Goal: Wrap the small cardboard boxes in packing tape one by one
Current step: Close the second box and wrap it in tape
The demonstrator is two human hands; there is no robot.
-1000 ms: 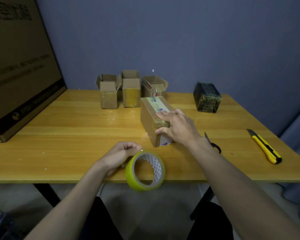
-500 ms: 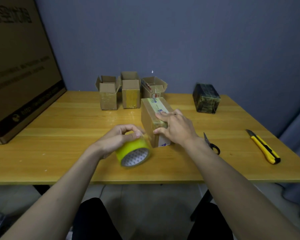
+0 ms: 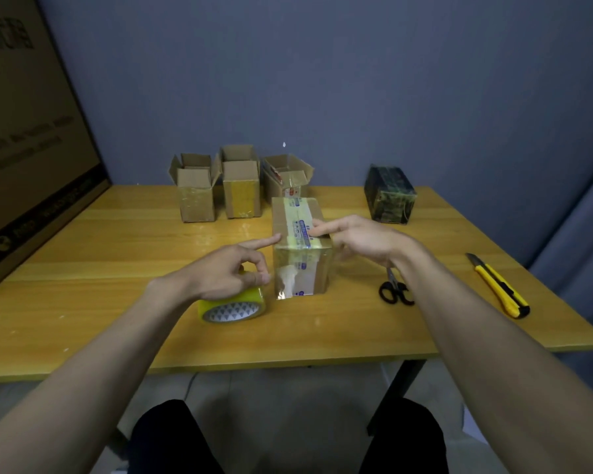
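A small cardboard box (image 3: 300,248) stands at the middle of the wooden bench (image 3: 117,268), clear tape shining across its top and near face; the right hand (image 3: 363,237) lies loosely spread over the box's top right edge, forefinger pressed flat on the taped label; the left hand (image 3: 226,271) rests on a yellow tape roll (image 3: 233,307) lying just left of the box, its forefinger stretched out to touch the box's upper left edge, the other fingers curled over the roll; three open cardboard boxes (image 3: 240,186) line the far edge; a dark wrapped box (image 3: 389,195) sits apart to the right; scissors (image 3: 394,289) and a yellow utility knife (image 3: 500,287) lie right of the arm.
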